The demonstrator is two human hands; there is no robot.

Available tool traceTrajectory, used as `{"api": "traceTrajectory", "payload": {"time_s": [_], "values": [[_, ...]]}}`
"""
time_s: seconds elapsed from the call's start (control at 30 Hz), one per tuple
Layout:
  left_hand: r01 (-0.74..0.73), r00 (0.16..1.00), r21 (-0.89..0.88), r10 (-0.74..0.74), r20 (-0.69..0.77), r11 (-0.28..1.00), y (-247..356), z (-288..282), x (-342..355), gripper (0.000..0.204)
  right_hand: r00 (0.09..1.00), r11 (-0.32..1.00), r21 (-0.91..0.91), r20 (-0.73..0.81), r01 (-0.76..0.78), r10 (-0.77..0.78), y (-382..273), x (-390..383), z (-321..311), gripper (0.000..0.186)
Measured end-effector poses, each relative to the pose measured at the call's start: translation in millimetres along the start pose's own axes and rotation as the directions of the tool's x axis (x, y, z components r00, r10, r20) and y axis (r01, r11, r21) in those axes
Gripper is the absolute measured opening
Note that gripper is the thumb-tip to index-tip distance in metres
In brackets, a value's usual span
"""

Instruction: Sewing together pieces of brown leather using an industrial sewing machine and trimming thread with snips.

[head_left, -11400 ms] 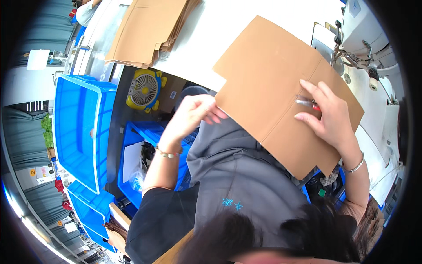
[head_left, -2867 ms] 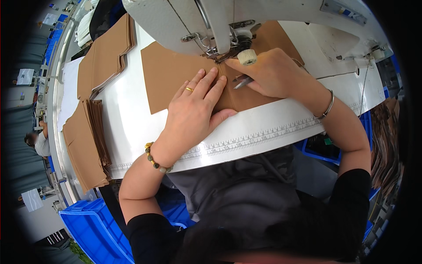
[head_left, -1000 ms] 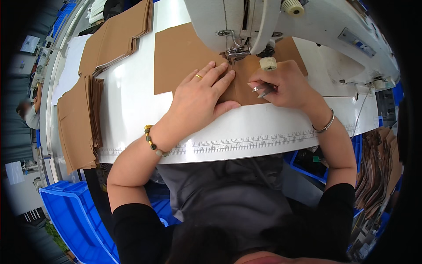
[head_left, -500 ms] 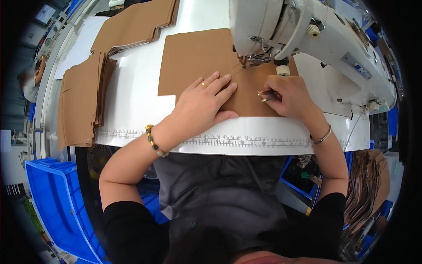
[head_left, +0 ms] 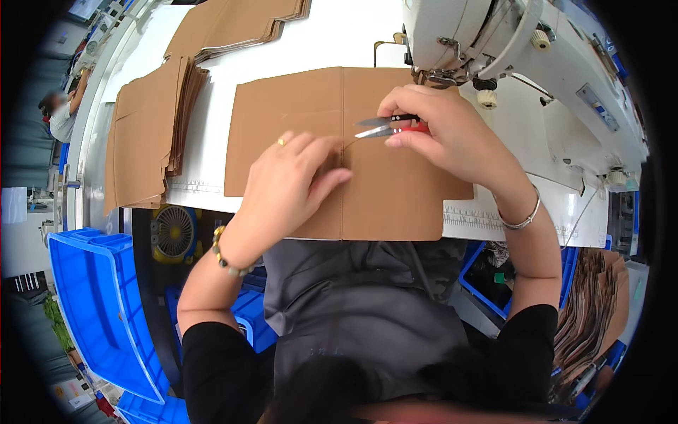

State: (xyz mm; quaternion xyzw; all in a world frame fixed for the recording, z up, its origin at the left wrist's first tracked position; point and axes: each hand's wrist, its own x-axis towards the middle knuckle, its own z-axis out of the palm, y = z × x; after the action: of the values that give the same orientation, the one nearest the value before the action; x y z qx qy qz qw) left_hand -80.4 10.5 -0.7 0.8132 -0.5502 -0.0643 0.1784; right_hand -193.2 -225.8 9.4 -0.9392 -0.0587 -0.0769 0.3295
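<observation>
A brown fabric panel (head_left: pixel 402 191) with a stitched seam down its middle lies under both my hands, its near edge at the table's front edge. My right hand (head_left: pixel 441 127) grips a pair of thread snips (head_left: pixel 385 128) with black and red handles. Their blades point left, parted, just right of the seam. A short thread (head_left: pixel 350 143) shows between the blade tips and my left fingers. My left hand (head_left: pixel 289 180) rests over the panel left of the seam, thumb apart from the forefinger; its fingertips are somewhat blurred.
A white sewing machine (head_left: pixel 452 42) stands behind my right hand. Stacks of brown panels (head_left: pixel 145 134) lie on the white table's left side. Blue bins (head_left: pixel 99 304) and a small fan (head_left: pixel 174 233) are at lower left; more brown pieces (head_left: pixel 593 304) hang at lower right.
The panel has come away from the needle toward me. The snips, earlier tucked in my right hand, now point left with blades parted. My left hand has moved left and nearer.
</observation>
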Motion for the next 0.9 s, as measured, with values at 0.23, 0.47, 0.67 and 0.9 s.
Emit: {"api": "traceTrajectory", "payload": {"time_s": [0.23, 0.47, 0.67, 0.9], "values": [[0.047, 0.992, -0.048, -0.052, -0.117, 0.998, -5.6, 28.8, 36.9, 0.017, 0.977, 0.994, 0.082, -0.195, -0.068, 0.083, 15.3, -12.7, 21.8, 0.025], [0.143, 0.975, -0.189, -0.171, -0.144, 0.972, -10.5, 27.4, 34.4, 0.011, 0.985, 0.994, 0.001, -0.133, -0.111, 0.110, 17.5, -14.8, 33.9, 0.024], [0.236, 0.952, -0.597, -0.307, -0.018, 0.767, -24.1, 23.6, 28.7, 0.013, 0.990, 0.997, -0.010, -0.122, -0.075, 0.073, 7.8, -10.6, 49.9, 0.020], [0.229, 0.954, -0.701, -0.298, 0.025, 0.675, -25.6, 22.9, 29.0, 0.015, 0.982, 0.991, -0.134, -0.188, -0.013, -0.013, 5.2, -4.3, 65.5, 0.022]]}}
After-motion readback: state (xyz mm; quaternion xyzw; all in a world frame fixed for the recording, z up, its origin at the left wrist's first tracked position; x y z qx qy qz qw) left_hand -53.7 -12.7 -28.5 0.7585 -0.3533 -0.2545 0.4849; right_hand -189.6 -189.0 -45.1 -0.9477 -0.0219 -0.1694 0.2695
